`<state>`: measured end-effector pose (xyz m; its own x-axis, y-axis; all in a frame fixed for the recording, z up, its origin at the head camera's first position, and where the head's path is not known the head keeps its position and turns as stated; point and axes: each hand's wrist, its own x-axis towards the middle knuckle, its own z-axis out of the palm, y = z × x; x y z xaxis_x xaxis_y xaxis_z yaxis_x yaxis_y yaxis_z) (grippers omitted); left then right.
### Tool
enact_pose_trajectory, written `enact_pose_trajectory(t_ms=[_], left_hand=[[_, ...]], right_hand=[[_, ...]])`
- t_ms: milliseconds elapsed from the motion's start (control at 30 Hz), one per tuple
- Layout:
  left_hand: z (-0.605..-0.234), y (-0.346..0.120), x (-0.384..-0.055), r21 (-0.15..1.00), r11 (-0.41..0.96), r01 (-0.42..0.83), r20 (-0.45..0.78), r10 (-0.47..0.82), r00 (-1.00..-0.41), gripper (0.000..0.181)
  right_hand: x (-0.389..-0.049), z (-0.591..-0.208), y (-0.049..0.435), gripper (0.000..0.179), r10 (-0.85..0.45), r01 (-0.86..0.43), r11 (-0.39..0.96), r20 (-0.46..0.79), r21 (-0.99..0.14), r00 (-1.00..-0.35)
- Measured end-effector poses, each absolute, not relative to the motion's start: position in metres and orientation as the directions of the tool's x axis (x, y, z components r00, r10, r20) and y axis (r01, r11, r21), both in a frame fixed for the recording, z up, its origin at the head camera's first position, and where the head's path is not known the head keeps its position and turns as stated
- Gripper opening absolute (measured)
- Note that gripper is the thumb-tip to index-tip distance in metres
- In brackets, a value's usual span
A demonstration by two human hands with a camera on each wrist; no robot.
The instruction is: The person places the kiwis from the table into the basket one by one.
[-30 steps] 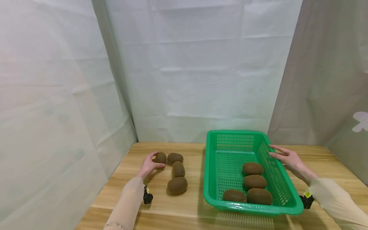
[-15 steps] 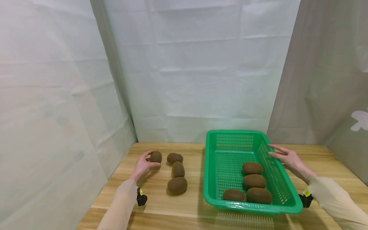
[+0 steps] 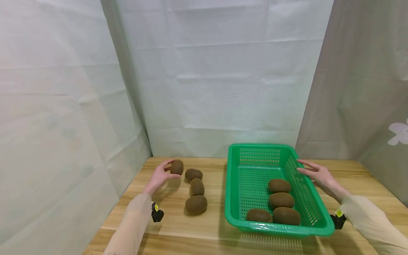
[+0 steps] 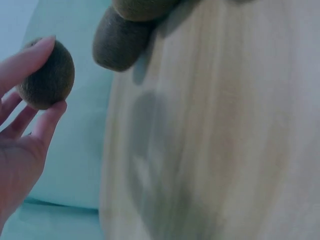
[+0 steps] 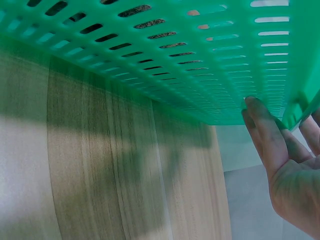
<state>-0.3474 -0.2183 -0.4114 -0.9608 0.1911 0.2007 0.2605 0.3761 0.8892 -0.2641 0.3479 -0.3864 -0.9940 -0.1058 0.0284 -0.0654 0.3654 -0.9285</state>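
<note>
Your left hand [image 3: 159,176] is pinching one kiwi [image 3: 177,167] between thumb and fingers, holding it clear above the wooden table [image 3: 178,232], just left of the farthest of three loose kiwis [image 3: 196,187]; four kiwis [image 3: 282,200] are lying in the green basket [image 3: 227,191]. Your right hand [image 3: 322,177] is resting fingers at the basket's right rim; can't tell if it's gripping. You should probably be pinching lightly but evenly, passing well above those loose kiwis, and steadying the basket.
</note>
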Motion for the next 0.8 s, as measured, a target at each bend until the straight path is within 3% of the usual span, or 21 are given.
enact_pose_trajectory(t_ms=[300,600,800], left_hand=[[-0.397,-0.206,-0.345,0.903,0.340,0.261,0.127,0.370,-0.920,0.071],[-0.371,-0.193,-0.327,0.918,0.305,0.254,0.105,0.432,-0.896,0.074],[-0.369,-0.186,-0.338,0.901,0.323,0.290,0.116,0.464,-0.878,0.072]], right_hand=[[-0.263,-0.387,0.349,0.064,-0.106,-0.064,0.338,0.029,-0.939,-0.994],[-0.264,-0.387,0.349,0.064,-0.108,-0.071,0.351,0.035,-0.934,-0.993],[-0.263,-0.387,0.348,0.065,-0.102,-0.072,0.354,0.038,-0.933,-0.994]])
